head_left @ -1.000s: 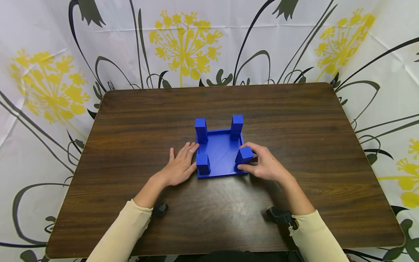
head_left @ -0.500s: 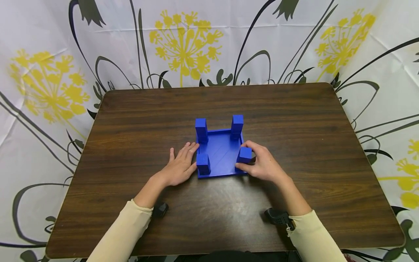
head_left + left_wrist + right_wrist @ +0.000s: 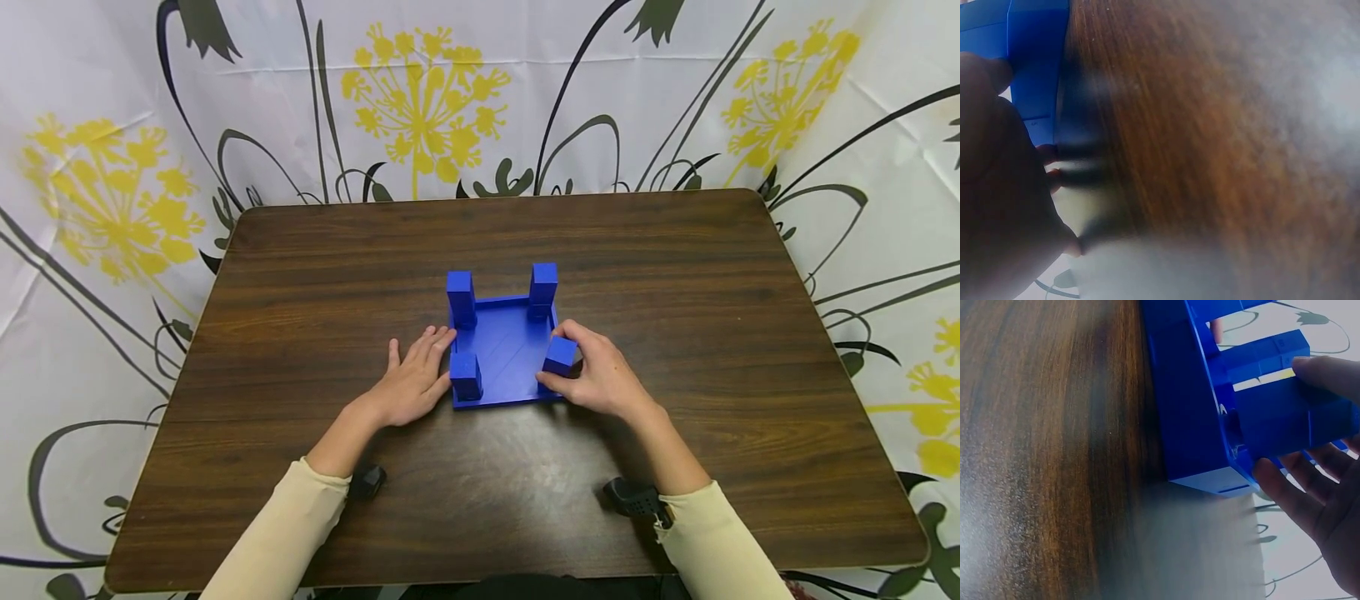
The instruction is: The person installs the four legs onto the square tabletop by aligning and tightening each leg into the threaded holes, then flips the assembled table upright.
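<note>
A square blue tray-like base (image 3: 510, 350) with a raised rim lies on the table. Blue rectangular posts stand at its back left (image 3: 461, 298), back right (image 3: 543, 287) and front left (image 3: 466, 377) corners. At the front right corner my right hand (image 3: 603, 371) grips another blue post (image 3: 560, 355) between thumb and fingers; in the right wrist view this post (image 3: 1291, 419) leans slightly, its lower end at the corner. My left hand (image 3: 408, 383) lies with fingers spread against the base's left side, fingertips touching it. The left wrist view shows the blue side wall (image 3: 1038, 75) beside the hand.
The brown wood-grain table (image 3: 337, 275) extends around the base on all sides. Behind it hangs a white curtain (image 3: 262, 83) with yellow and grey plant prints. Dark wrist devices sit by both cuffs, the right one (image 3: 633, 497) close to the tabletop.
My right hand has shifted slightly left, and the post in its grip has turned and changed its lean at the corner. The left hand and the base stay where they were.
</note>
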`<state>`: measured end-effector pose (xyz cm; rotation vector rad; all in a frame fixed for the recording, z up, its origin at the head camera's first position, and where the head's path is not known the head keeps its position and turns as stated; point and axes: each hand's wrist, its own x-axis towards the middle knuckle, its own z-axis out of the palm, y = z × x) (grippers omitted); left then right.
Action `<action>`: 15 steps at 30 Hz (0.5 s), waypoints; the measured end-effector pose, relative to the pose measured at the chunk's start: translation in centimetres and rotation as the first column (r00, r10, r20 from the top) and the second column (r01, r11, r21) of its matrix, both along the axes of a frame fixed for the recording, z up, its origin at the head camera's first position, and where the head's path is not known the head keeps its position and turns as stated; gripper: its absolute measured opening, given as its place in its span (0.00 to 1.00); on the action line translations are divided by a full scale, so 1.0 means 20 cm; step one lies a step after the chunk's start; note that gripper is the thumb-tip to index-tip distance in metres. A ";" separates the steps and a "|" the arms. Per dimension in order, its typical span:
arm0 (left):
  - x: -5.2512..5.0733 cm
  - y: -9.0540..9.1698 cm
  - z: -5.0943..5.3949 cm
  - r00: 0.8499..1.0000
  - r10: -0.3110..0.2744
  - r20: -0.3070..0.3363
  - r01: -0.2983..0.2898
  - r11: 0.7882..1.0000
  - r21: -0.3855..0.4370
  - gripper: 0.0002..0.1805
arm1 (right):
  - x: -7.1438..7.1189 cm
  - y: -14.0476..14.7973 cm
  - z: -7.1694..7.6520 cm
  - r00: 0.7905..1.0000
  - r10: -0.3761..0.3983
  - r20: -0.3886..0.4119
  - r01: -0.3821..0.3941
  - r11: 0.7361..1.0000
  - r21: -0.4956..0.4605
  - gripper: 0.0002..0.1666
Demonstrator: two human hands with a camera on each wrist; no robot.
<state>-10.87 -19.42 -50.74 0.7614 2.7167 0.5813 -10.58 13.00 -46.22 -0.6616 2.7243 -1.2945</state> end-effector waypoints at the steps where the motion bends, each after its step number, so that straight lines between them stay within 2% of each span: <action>1: 0.00 0.00 0.01 1.000 0.001 0.001 -0.001 1.000 0.004 0.36 | 0.00 0.00 0.00 1.000 0.000 0.000 0.000 1.000 0.006 0.25; 8: 0.01 0.01 0.02 1.000 0.005 0.003 -0.005 1.000 0.003 0.36 | 0.00 0.01 0.00 1.000 0.022 -0.021 -0.021 0.999 0.026 0.27; 15: 0.01 0.01 0.02 1.000 0.002 0.001 -0.002 1.000 0.018 0.36 | -0.01 0.02 0.00 0.995 0.094 -0.036 -0.094 0.996 -0.005 0.34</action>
